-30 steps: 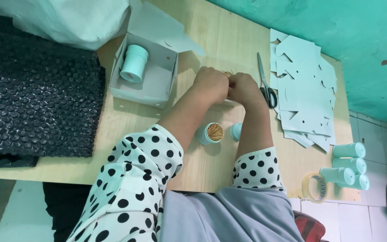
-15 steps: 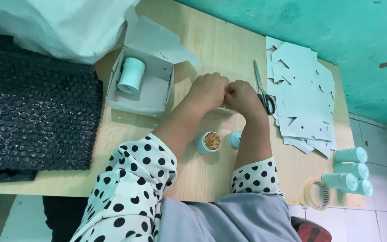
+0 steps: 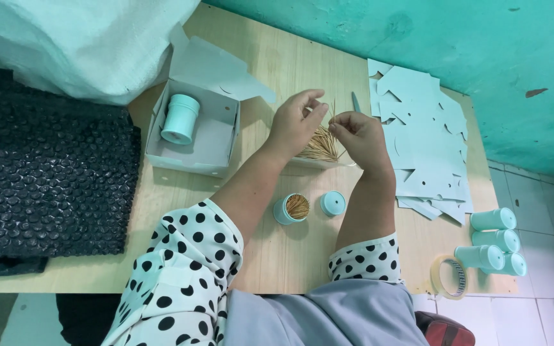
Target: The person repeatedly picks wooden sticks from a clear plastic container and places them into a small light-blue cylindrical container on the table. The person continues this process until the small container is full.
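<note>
My left hand [image 3: 296, 123] and my right hand [image 3: 358, 136] meet over a heap of wooden toothpicks [image 3: 318, 146] in the middle of the wooden table [image 3: 302, 57]. My right hand pinches a small bundle of toothpicks [image 3: 333, 113] that stick upward; the fingertips of my left hand touch the same bundle. Nearer to me stands an open mint-green tube [image 3: 290, 208] full of toothpicks, with its round lid [image 3: 333, 203] lying beside it on the right.
An open white cardboard box [image 3: 195, 131] on the left holds one closed mint tube [image 3: 180, 118]. Flat pale-blue box blanks [image 3: 428, 138] are piled on the right, scissors [image 3: 356, 101] partly hidden behind my hand. Several closed tubes [image 3: 496, 240], tape roll [image 3: 449, 277], black bubble wrap [image 3: 40, 179], white sack [image 3: 78, 38].
Both hands have lifted off the heap and spread apart, and a small bundle of toothpicks now stands up between my fingertips. The camera has moved closer.
</note>
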